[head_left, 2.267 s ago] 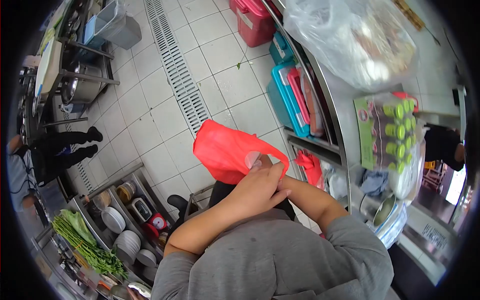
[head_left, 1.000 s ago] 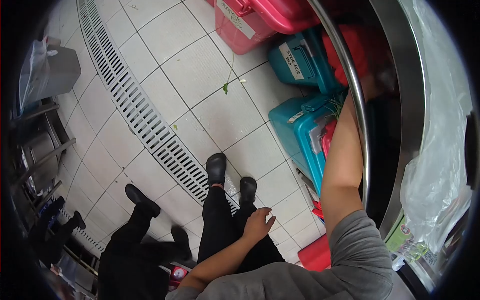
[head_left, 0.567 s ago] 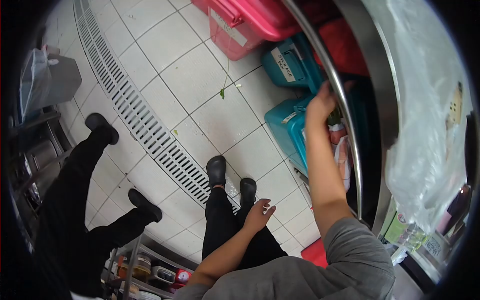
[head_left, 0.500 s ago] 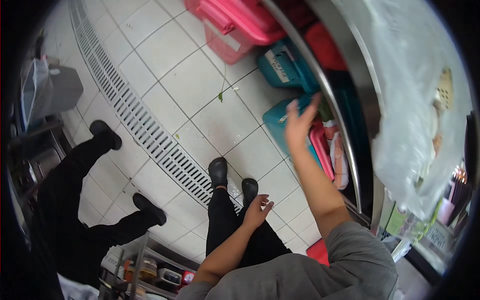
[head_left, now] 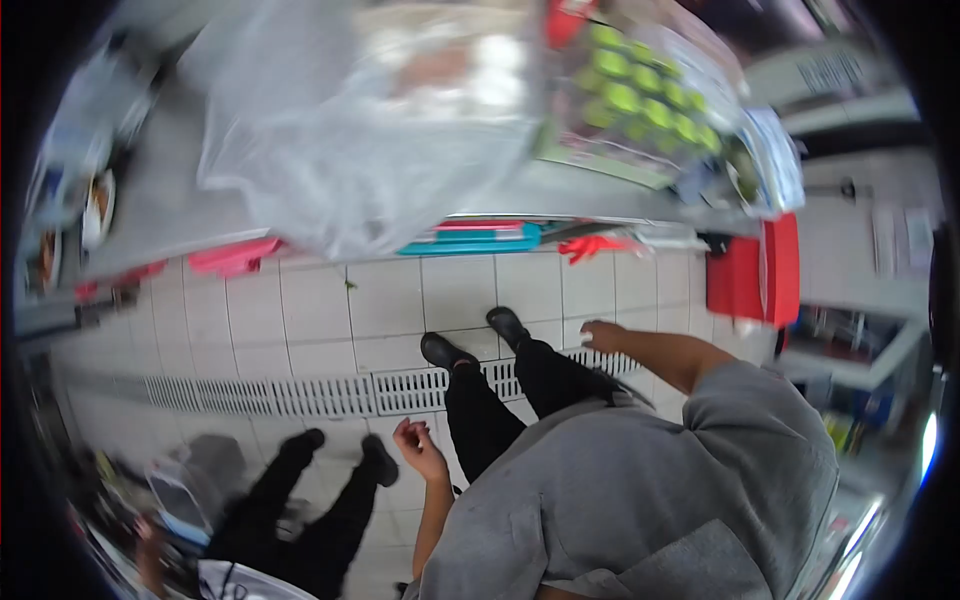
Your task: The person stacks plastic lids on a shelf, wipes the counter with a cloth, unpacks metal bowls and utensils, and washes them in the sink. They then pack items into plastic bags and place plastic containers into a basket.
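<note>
Both my hands hang empty over the floor [head_left: 320, 320], left hand [head_left: 418, 447] loosely curled, right hand [head_left: 603, 335] half open, so nothing is in hand.

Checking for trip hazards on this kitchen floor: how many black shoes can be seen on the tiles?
4. The person's own two black shoes stand near the long floor drain grate. A co-worker's two black shoes are lower left, blurred. Others may be hidden.

Open tiled floor [head_left: 320, 310] below crowded counter [head_left: 180, 215].
</note>
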Tool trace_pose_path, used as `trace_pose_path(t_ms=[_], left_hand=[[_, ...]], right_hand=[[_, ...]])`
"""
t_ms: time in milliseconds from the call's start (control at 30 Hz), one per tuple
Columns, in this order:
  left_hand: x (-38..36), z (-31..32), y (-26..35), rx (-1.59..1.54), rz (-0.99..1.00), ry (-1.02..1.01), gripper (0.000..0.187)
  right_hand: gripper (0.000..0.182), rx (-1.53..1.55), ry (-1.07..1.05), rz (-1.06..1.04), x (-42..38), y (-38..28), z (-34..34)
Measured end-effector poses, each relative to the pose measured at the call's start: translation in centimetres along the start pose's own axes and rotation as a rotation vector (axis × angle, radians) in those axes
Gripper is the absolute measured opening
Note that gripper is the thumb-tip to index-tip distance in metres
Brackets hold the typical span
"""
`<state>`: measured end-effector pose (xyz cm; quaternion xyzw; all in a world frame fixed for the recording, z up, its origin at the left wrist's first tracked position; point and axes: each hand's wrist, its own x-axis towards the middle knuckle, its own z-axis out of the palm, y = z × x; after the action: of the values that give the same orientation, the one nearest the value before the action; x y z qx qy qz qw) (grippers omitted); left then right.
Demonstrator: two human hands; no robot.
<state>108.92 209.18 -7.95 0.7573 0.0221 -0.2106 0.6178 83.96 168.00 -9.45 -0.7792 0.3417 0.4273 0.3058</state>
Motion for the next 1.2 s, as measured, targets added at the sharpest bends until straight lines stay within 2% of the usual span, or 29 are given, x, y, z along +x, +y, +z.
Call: trace_pose_path(t_ms=[67,100,167,233,267,300,333,433,500,600,667,733,833,933,1000,1067,1133,1167,1200], left_hand=[[-0.1,-1.3,2.3,0.052,-0.013,-0.028,0.024],[0.3,-1.5,3.0,0.082,-0.003,-0.053,0.024],[2.4,-0.7,5.2,0.12,0.087,-0.152,0.024],[4.1,1.9,8.6,0.08,0.122,-0.201,0.025],[5.0,3.8,10.1,0.148,0.234,-0.245,0.026],[5.0,6.5,11.9,0.123,0.271,-0.25,0.027],[4.6,9.6,13.5,0.095,0.306,-0.253,0.028],[1.7,18.7,16.0,0.129,0.323,-0.348,0.03],[-2.3,24.5,16.9,0.076,0.325,-0.475,0.035],[-8.0,31.4,16.7,0.104,0.299,-0.77,0.038],[-11.4,34.6,16.2,0.153,0.241,-0.91,0.043],[-14.4,36.8,16.6,0.277,0.164,-1.029,0.045],[-16.4,39.1,17.4,0.441,0.055,-1.135,0.046],[-15.8,39.8,17.1,0.502,0.086,-1.122,0.047],[-15.1,40.0,17.7,0.594,0.087,-1.104,0.046],[-14.2,39.8,17.8,0.619,0.159,-1.093,0.042],[-13.7,40.1,17.8,0.63,0.144,-1.078,0.038],[-13.4,40.2,17.6,0.625,0.13,-1.056,0.037],[-13.1,40.3,17.5,0.624,0.114,-1.032,0.036]], right_hand=[[0.057,0.223,0.255,0.165,-1.4,3.3,1.3],[0.057,0.28,0.28,0.185,-2.6,3.9,1.6],[0.059,0.694,0.465,0.302,-4.8,4.1,0.9],[0.06,0.818,0.476,0.256,-6.5,5.3,2.0],[0.061,0.895,0.464,0.198,-7.1,6.0,2.6],[0.053,0.98,0.46,0.214,-7.8,6.8,3.2],[0.053,1.016,0.48,0.216,-8.0,7.8,4.1],[0.047,1.143,0.572,0.358,-8.7,11.6,6.9],[0.048,1.207,0.51,0.371,-8.8,15.4,9.9],[0.047,1.288,0.469,0.38,-10.4,21.1,11.4],[0.043,1.192,0.583,0.437,-10.6,25.0,11.9],[0.039,1.223,0.705,0.455,-9.5,27.8,11.1],[0.043,1.289,0.741,0.333,-8.0,30.4,6.8],[0.04,1.48,0.736,0.151,-5.1,29.6,1.7],[0.048,1.366,0.799,0.051,-3.6,28.1,-1.8],[0.062,1.502,0.972,-0.049,-2.7,25.5,-4.6],[0.074,1.769,0.836,-0.066,1.9,23.2,-6.5],[0.074,1.782,0.83,-0.068,1.8,22.6,-8.2],[0.062,1.939,0.727,-0.104,0.4,21.8,-10.0]])
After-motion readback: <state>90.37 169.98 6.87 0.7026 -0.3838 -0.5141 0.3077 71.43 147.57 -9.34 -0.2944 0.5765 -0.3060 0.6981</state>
